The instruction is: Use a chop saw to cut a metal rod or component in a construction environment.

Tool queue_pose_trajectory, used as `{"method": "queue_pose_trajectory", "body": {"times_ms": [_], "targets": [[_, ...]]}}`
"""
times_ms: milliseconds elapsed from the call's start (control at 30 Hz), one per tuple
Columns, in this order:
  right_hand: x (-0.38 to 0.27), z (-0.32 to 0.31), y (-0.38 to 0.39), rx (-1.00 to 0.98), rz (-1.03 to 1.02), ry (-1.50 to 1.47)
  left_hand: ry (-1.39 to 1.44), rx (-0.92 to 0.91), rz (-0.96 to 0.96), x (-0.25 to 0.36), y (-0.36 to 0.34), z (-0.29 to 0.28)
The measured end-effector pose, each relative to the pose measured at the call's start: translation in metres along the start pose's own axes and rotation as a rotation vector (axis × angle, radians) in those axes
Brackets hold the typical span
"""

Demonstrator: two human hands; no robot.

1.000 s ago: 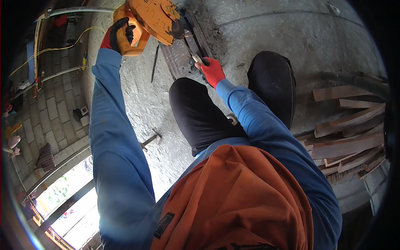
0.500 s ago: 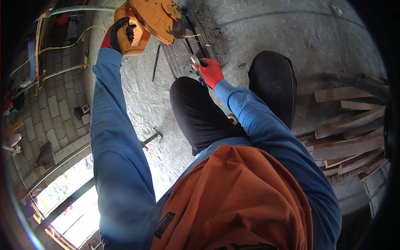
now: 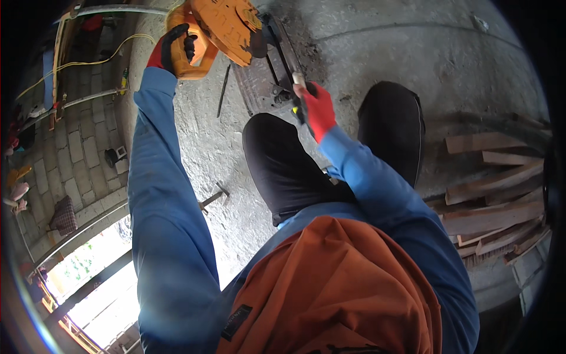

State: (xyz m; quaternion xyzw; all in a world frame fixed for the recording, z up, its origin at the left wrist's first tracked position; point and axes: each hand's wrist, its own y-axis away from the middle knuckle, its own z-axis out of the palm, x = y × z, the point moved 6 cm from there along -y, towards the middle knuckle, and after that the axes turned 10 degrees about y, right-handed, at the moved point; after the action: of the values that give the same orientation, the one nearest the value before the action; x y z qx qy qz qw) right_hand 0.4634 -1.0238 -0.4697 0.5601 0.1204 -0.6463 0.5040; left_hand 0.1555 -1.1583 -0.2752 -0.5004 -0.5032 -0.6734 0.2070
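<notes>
My gloved left hand (image 3: 175,50) is closed round the handle of an orange cut-off saw (image 3: 227,26) at the top of the view. Below the saw's guard lies its dusty metal base (image 3: 250,97). Just right of the base, my right hand (image 3: 320,112), in a red and black glove, is closed near the lower end of a dark metal bar (image 3: 279,48). A small pale block (image 3: 299,79) shows at its fingers; whether it is fixed to the bar I cannot tell. The bar's far end reaches toward the guard. No sparks show.
A thin dark rod (image 3: 223,91) lies on the concrete floor left of the base. A hammer (image 3: 213,197) rests beside my left forearm. Wooden planks (image 3: 495,207) are piled at the right. A yellow cord (image 3: 97,64) runs along the brick area at the left.
Sparks that flew by the saw's guard are gone. My right hand has moved right and slightly nearer me, with the bar angled further right. My left hand stays on the saw's handle.
</notes>
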Motion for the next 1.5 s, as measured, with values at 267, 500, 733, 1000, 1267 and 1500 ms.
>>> {"method": "queue_pose_trajectory", "body": {"times_ms": [267,500,733,1000,1267,1500], "targets": [[-0.117,-0.033,0.126,-0.338,0.076,-0.072,0.058,-0.090,0.076,-0.004,-0.038,-0.057],[-0.116,-0.050,0.132,-0.314,0.118,-0.166,0.055,-0.059,0.090,-0.008,-0.029,-0.007],[-0.118,-0.048,0.137,-0.318,0.071,-0.136,0.104,-0.404,0.446,0.018,-0.163,-0.062],[-0.087,-0.076,0.130,-0.252,0.122,-0.029,0.014,-0.249,0.167,-0.029,-0.115,-0.013],[-0.089,-0.070,0.133,-0.225,0.093,0.091,0.017,-0.046,0.032,-0.010,-0.030,-0.026],[-0.129,-0.062,0.138,-0.140,-0.198,0.249,0.042,-0.069,-0.005,-0.022,-0.051,-0.037]]}}
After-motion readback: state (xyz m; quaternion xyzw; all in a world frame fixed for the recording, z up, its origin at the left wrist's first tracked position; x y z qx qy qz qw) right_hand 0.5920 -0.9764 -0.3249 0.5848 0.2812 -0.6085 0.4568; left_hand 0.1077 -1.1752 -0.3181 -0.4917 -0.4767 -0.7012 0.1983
